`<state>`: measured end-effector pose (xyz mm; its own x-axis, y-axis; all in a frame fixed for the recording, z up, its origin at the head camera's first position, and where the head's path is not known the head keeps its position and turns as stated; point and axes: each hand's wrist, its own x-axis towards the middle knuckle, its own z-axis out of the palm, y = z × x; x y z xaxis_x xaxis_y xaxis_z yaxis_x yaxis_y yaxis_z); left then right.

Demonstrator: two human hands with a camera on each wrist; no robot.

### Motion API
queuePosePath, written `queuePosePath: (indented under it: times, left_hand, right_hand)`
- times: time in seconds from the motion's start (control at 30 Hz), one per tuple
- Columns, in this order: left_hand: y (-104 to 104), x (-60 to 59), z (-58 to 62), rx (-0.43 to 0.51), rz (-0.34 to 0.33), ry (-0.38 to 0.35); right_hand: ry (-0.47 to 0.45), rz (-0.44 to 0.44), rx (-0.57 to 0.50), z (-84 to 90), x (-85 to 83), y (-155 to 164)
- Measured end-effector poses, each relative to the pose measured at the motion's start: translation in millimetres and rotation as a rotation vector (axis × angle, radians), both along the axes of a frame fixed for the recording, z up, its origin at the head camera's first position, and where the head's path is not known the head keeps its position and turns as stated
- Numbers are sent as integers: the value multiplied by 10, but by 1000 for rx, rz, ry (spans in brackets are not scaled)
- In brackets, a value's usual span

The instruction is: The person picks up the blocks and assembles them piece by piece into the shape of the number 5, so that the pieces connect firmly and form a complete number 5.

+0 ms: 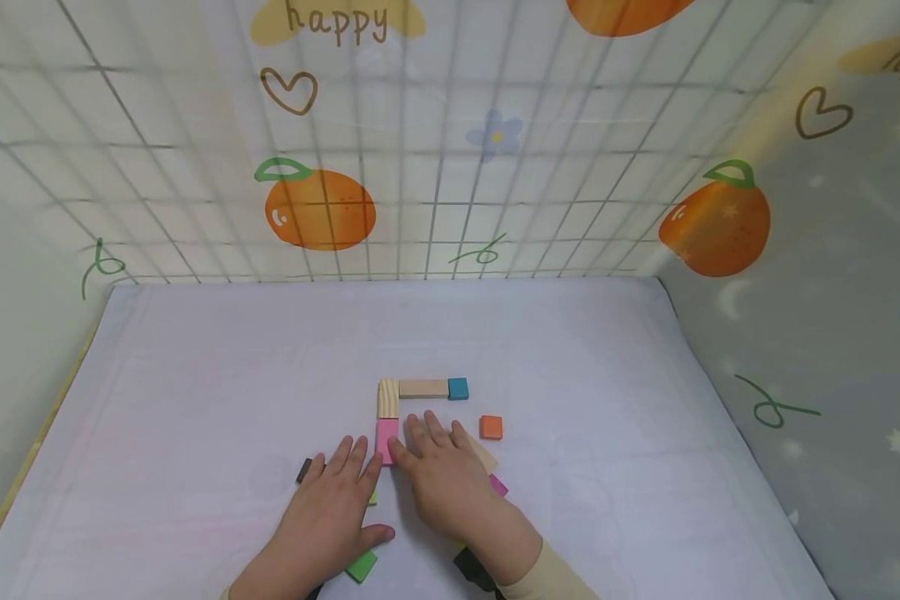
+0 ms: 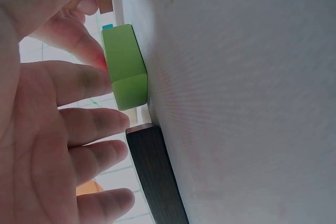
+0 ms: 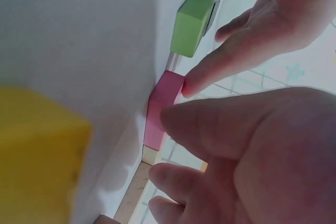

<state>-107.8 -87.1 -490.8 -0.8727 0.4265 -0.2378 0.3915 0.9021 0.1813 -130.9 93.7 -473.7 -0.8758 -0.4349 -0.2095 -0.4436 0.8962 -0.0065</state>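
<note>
A pink block (image 1: 387, 439) lies end to end below an upright pale wood block (image 1: 387, 398). From that one a second wood block (image 1: 423, 388) and a blue cube (image 1: 458, 388) run to the right. My left hand (image 1: 330, 508) lies flat, its forefinger tip touching the pink block's left side. My right hand (image 1: 442, 475) lies flat on the other side, its thumb (image 3: 210, 129) against the pink block (image 3: 163, 108). A green block (image 2: 125, 66) and a black block (image 2: 155, 177) lie beside the left hand's fingers (image 2: 79, 129).
An orange cube (image 1: 491, 427) sits right of the right hand. A magenta block (image 1: 498, 485), a black block (image 1: 472, 571), a green block (image 1: 362, 567) and a yellow block (image 3: 37, 156) lie near the wrists. Wire-grid walls (image 1: 435, 167) with fruit-print cloth enclose the white table (image 1: 195, 375).
</note>
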Motion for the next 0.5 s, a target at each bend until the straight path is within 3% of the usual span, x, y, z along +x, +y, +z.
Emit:
queuePosePath:
  times: [0.5]
  left_hand:
    - [2,3,-13,-3,-9,25]
  right_hand:
    - [5,-3,0,-26,-9,4]
